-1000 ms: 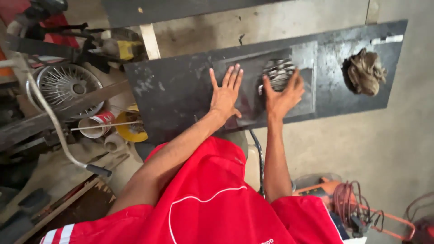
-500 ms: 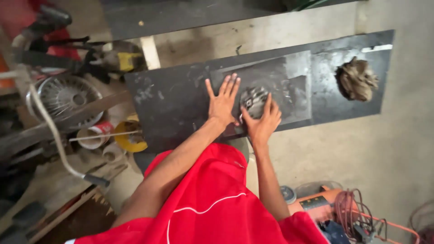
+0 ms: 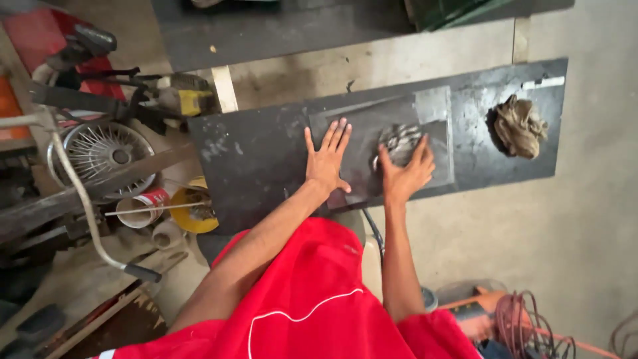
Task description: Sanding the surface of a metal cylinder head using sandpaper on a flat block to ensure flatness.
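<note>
In the middle of the frame a long dark metal plate (image 3: pixel 266 159) lies across the floor. The left hand (image 3: pixel 325 163) rests flat on it with the fingers spread wide, holding nothing. Just to its right, the right hand (image 3: pixel 405 174) presses down on a gray scrubbing pad (image 3: pixel 401 141), with the fingers laid over its lower edge. The pad sits on a paler, rubbed patch (image 3: pixel 435 106) of the plate. Farther right, near the end of the plate, lies a crumpled brown rag (image 3: pixel 520 126), well apart from both hands. At the left of the frame there is a round wire fan guard (image 3: pixel 106 154), and below it a yellow tin (image 3: pixel 193 211). An orange power tool (image 3: pixel 472 318) with a coiled cord sits at the lower right.
</note>
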